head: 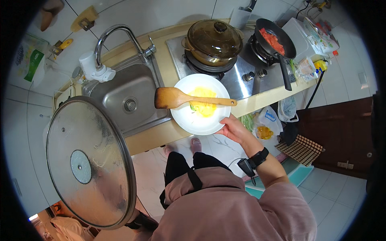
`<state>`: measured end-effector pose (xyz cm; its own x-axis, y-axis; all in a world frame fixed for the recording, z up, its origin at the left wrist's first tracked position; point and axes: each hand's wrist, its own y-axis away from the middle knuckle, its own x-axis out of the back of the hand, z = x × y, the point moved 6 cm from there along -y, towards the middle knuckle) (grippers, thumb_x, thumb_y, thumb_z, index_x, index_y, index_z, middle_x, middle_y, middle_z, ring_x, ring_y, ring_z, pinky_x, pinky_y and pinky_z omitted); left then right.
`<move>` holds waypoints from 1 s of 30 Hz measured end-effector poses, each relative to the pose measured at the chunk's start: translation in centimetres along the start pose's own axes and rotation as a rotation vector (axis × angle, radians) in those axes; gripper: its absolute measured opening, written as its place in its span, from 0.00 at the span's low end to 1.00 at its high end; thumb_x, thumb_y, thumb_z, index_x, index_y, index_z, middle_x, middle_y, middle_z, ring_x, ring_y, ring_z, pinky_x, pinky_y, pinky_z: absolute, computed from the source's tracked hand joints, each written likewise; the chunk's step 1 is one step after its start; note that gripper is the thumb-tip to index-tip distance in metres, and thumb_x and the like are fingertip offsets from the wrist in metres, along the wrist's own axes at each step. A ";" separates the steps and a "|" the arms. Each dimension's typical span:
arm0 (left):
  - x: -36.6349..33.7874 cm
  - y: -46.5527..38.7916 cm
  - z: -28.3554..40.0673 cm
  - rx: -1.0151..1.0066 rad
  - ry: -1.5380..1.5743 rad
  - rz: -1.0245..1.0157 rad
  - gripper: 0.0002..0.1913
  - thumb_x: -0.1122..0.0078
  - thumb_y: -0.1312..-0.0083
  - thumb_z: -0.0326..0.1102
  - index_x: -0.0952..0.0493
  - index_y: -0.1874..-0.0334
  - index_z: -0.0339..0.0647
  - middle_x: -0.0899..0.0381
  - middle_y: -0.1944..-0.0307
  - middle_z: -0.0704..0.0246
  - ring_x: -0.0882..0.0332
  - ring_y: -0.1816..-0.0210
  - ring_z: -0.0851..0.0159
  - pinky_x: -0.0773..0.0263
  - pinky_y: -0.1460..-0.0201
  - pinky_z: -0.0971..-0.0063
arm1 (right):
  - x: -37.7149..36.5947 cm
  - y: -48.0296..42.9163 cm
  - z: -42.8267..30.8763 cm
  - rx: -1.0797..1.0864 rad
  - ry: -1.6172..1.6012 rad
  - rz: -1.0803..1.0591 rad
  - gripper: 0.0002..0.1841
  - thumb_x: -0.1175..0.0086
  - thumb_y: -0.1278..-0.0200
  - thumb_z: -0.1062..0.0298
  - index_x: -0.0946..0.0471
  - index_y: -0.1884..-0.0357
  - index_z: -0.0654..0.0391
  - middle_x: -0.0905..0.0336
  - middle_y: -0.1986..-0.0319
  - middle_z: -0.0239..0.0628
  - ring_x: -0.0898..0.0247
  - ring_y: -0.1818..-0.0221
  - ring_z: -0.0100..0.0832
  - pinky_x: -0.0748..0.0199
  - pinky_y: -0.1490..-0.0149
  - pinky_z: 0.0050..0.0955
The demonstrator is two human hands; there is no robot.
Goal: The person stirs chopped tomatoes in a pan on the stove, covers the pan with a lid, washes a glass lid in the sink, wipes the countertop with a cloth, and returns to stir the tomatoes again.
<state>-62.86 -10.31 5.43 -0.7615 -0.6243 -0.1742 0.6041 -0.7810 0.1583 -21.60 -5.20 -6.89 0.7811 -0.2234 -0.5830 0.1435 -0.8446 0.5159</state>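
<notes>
My right hand [233, 128] grips the near right rim of a white plate [184, 122], thumb on top. Yellow food, apparently cooked egg [206, 111], lies on the plate with a bit of green. Across the plate rests a wooden spatula [172, 98], its blade darkened at the end and reaching past the left rim. At the lower left, my left hand [134, 215] is mostly hidden behind a large glass lid with a metal rim [102, 180], which it holds up on edge. The lid's inside looks wet, and a round disc sits at its centre.
A steel sink [114, 117] with a chrome faucet [117, 27] lies left of the plate. Beyond, the stove [241, 81] bears a lidded amber glass pot [211, 39] and a black frying pan [289, 42] with red food pieces, its handle over the counter edge. Bags stand on the floor at right.
</notes>
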 end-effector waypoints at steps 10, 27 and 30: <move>-2.2 1.0 0.1 -0.001 -0.024 -0.002 0.11 0.49 0.42 0.34 0.33 0.59 0.38 0.35 0.81 0.72 0.41 0.88 0.77 0.48 0.90 0.85 | 5.0 -2.7 2.4 0.007 -0.061 0.058 0.30 0.63 0.45 0.78 0.51 0.38 0.60 0.37 0.46 0.48 0.31 0.50 0.42 0.26 0.50 0.40; -2.7 -1.8 0.7 0.001 -0.006 -0.025 0.11 0.49 0.41 0.34 0.33 0.59 0.38 0.35 0.81 0.73 0.41 0.87 0.78 0.48 0.89 0.87 | 6.5 0.3 -7.5 0.064 1.325 0.564 0.15 0.49 0.45 0.68 0.28 0.56 0.62 0.27 0.59 0.46 0.27 0.61 0.39 0.26 0.60 0.31; -2.9 -1.7 0.9 -0.004 0.003 -0.030 0.11 0.49 0.41 0.35 0.33 0.59 0.38 0.34 0.80 0.73 0.41 0.87 0.78 0.48 0.89 0.87 | 1.4 -2.6 -8.6 0.675 1.599 0.323 0.17 0.47 0.49 0.69 0.28 0.54 0.59 0.28 0.63 0.43 0.29 0.62 0.41 0.28 0.60 0.34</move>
<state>-61.87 -7.18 6.51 -0.7788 -0.6005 -0.1815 0.5819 -0.7996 0.1487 -15.66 0.83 -3.66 0.5592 -0.1043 0.8224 -0.0523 -0.9945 -0.0905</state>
